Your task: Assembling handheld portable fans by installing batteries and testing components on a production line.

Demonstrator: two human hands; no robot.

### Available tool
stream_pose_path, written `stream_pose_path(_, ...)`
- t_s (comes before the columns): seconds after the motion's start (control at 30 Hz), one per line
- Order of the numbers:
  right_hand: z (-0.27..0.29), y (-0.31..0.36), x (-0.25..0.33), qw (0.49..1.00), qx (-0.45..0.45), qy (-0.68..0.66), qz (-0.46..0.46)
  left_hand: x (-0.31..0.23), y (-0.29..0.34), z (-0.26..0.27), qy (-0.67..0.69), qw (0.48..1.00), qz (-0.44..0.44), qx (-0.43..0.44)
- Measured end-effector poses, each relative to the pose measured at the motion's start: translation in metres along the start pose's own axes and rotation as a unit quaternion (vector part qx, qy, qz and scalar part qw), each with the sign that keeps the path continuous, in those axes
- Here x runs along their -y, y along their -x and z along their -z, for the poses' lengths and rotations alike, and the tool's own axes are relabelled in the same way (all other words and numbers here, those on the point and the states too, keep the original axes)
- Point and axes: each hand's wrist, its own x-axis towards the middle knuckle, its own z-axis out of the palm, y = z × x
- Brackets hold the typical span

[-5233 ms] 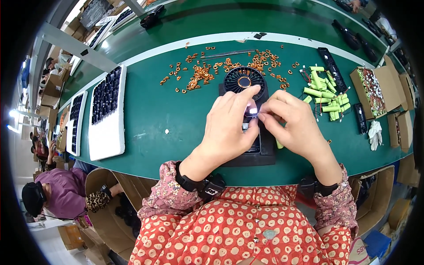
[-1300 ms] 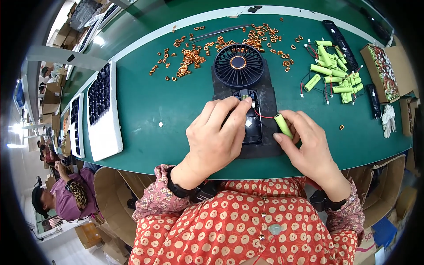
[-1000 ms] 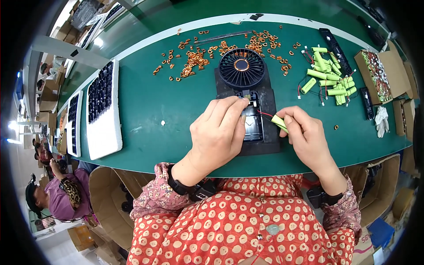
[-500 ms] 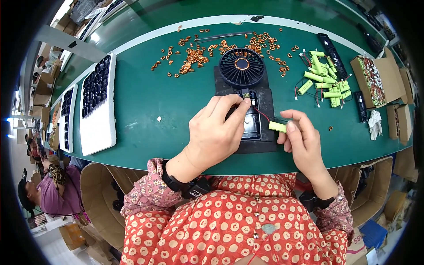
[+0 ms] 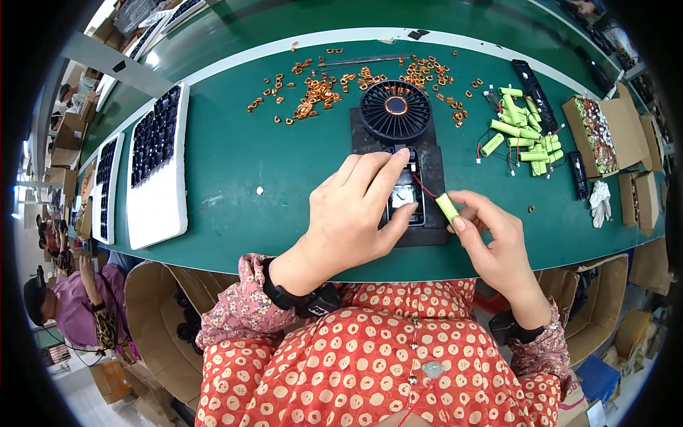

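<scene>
A black fan (image 5: 395, 107) lies face up on a black pad (image 5: 433, 226), its opened handle (image 5: 417, 213) pointing toward me. My left hand (image 5: 348, 208) rests over the handle's left side. Its index fingertip presses near the top of the handle, and its thumb is spread over the open cavity. In my right hand (image 5: 491, 245), thumb and fingers pinch a light green cylindrical battery (image 5: 447, 206) just right of the handle, tilted. From it a red wire (image 5: 425, 186) runs to a small white connector (image 5: 413, 168) at the handle. Part of the handle is hidden under my left hand.
Copper-coloured small parts (image 5: 313, 96) lie scattered beyond the fan. Several green batteries (image 5: 530, 132) are heaped at right, beside a long black piece (image 5: 535, 92) and an open carton (image 5: 626, 135). White foam trays (image 5: 158, 206) with black parts stand at left. A co-worker (image 5: 85, 306) sits further left.
My left thumb has spread away from the index finger, toward the cavity. My right hand has tilted the battery from nearly level to steeper, its upper end closer to the handle.
</scene>
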Motion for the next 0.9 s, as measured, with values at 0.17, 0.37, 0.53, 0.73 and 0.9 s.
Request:
stream_pose_path(0.17,0.0,-0.016,0.021,0.837,0.119,-0.46,-0.273,-0.003,-0.001,0.0,0.003,1.0,0.01,0.014)
stream_pose_path(0.37,-0.014,-0.02,0.025,0.808,0.112,-0.509,-0.274,0.003,-0.001,-0.008,-0.011,1.0,0.0,-0.024)
stream_pose_path(0.53,-0.02,-0.022,0.027,0.964,0.092,-0.232,-0.097,0.006,-0.002,-0.007,0.006,0.999,0.004,-0.038)
stream_pose_path(0.73,-0.029,-0.027,0.009,0.996,0.048,-0.023,0.072,0.011,0.001,-0.014,0.006,0.999,0.009,-0.05)
stream_pose_path(0.9,-0.033,-0.028,0.005,0.994,0.028,0.011,0.109,0.013,0.001,-0.013,0.043,0.998,0.033,-0.036)
